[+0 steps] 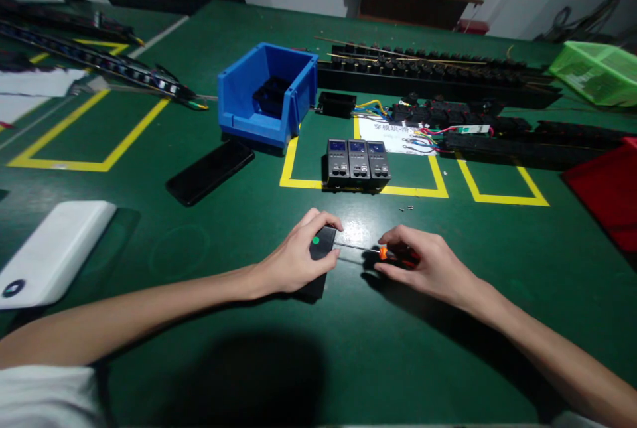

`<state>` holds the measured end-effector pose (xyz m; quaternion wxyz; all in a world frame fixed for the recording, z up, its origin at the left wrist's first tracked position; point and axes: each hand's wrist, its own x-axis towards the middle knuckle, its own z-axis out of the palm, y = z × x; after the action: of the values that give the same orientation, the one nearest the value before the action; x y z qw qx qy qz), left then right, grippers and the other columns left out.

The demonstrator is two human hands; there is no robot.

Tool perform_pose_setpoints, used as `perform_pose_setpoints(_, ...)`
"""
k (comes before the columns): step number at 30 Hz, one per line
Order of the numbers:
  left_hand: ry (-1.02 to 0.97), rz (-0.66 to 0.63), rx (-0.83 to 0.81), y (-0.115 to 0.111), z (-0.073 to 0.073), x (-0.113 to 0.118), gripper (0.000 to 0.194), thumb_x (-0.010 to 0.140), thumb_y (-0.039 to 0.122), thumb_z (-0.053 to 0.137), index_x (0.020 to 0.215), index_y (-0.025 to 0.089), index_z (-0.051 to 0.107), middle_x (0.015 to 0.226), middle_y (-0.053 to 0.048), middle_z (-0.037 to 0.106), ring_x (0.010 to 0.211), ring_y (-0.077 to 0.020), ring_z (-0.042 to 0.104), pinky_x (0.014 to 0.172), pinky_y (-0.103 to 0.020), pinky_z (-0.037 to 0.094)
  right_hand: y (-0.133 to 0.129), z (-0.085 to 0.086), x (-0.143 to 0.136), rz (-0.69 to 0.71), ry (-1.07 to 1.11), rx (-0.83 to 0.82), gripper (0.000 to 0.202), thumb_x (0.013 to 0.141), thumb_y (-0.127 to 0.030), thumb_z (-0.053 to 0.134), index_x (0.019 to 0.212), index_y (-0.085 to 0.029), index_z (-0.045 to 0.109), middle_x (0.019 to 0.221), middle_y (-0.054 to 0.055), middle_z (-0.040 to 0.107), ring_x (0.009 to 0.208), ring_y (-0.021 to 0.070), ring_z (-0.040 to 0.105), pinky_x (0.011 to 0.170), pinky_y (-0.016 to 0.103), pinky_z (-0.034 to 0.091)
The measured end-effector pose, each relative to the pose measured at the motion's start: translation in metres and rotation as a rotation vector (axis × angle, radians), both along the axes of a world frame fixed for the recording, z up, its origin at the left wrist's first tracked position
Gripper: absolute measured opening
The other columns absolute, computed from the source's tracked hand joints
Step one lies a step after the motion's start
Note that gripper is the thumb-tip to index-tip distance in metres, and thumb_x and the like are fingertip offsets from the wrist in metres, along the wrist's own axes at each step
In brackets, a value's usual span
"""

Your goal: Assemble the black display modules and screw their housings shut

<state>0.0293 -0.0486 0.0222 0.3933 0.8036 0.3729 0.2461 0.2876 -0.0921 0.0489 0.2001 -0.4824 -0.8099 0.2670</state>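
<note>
My left hand (303,252) is closed around a black module (322,245) with a green dot, near the middle of the green table. A screwdriver (382,253) with an orange and dark handle points left, and its thin shaft reaches the right side of the module. Its handle lies within the curled fingers of my right hand (428,259), partly hidden by them. Beyond both hands, three grey and black modules (358,159) stand side by side. Two or so tiny screws (410,208) lie to the right of these modules.
Behind the hands are a blue bin (253,124) holding black parts and a black phone (212,171). A white device (57,252) lies at left. Black strips with wires (458,116), a green basket (597,73) and a red bin (604,196) are at right.
</note>
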Motion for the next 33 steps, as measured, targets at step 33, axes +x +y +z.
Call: perform_pose_setpoints(33, -0.027, -0.008, 0.002, 0.0004, -0.0005, 0.0001, 0.029, 0.082, 0.021, 0.058, 0.11, 0.022, 0.049, 0.106, -0.005, 0.052, 0.1, -0.0201, 0.052, 0.091, -0.035, 0.044, 0.0005, -0.0046, 0.0087, 0.3, -0.412, 0.769, 0.014, 0.094, -0.013, 0.053, 0.104, -0.012, 0.063, 0.082, 0.007, 0.072, 0.066, 0.0148, 0.062, 0.059, 0.029, 0.048)
